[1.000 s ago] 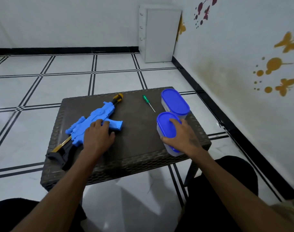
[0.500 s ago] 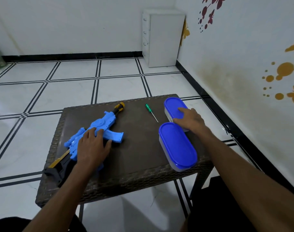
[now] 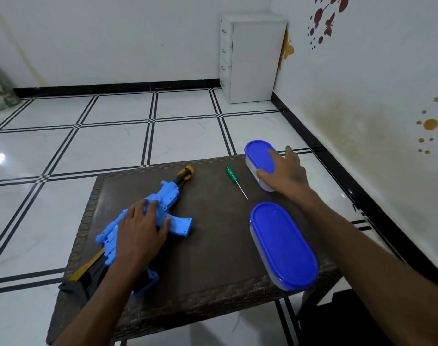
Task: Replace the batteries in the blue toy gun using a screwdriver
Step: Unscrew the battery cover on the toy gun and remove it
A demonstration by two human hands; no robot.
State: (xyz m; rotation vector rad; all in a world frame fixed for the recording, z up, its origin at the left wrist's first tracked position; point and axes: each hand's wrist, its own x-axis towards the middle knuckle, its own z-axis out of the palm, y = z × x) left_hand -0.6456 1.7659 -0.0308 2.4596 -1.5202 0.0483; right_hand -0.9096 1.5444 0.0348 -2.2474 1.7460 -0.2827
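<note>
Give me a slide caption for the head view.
Left hand rests on blue toy gun; right hand grips far container.

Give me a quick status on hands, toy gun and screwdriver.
Left hand flat on blue toy gun. Right hand grips far blue-lidded container. Screwdriver untouched on table, nothing blocking it.
</note>
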